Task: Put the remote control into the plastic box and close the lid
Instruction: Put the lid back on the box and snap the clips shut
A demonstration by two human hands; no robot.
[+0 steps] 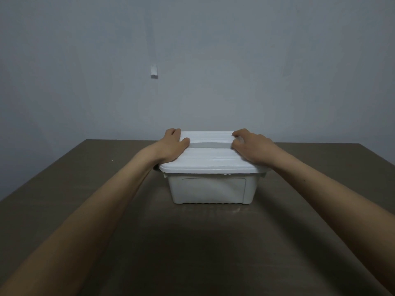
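With lid already on plastic box, left hand at 9 and right hand at 3 pressing, fingers curled over edges; remote unseen, presumably inside; final seating left.

A brown table with a matte, faintly streaked top carries a single thing: a white plastic box standing upright on its base, toward the far middle of the surface, directly beneath and between the two gripping hands. The box's lid sits on top of it. A tiny pale speck lies on the tabletop, well out beyond the left-hand grip.
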